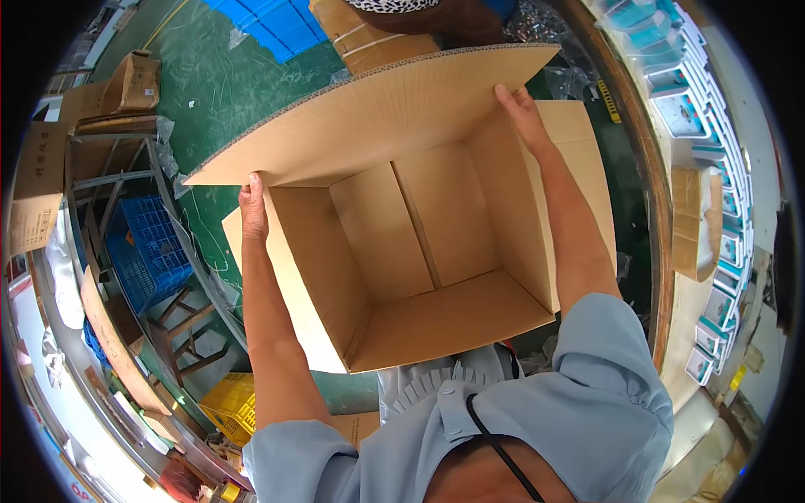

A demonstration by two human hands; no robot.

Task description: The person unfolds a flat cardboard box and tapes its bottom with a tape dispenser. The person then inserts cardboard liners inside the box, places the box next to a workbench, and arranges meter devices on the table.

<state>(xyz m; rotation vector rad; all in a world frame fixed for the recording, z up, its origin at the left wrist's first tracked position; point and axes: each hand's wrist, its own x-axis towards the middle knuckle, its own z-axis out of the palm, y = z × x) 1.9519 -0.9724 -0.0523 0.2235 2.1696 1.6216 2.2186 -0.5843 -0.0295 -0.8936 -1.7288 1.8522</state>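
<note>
A large open cardboard box (pixel 453 310) is held up in front of my body, its inside bare and its bottom flaps meeting at a seam. The far top flap (pixel 369 117) stands raised, while the side flaps spread outward. At the left end of the far flap, my left hand (pixel 253 210) grips the cardboard, thumb up at the edge. My right hand (pixel 521 116) holds the same flap near its right end, fingers bent over the box corner.
Blue crates (pixel 272 25) lie beyond the box on the green floor (pixel 231 92). A metal rack with a blue basket (pixel 151 251) and a yellow crate (pixel 231 407) are at left. At right, a wood-edged table (pixel 662 277) bears rows of packaged items.
</note>
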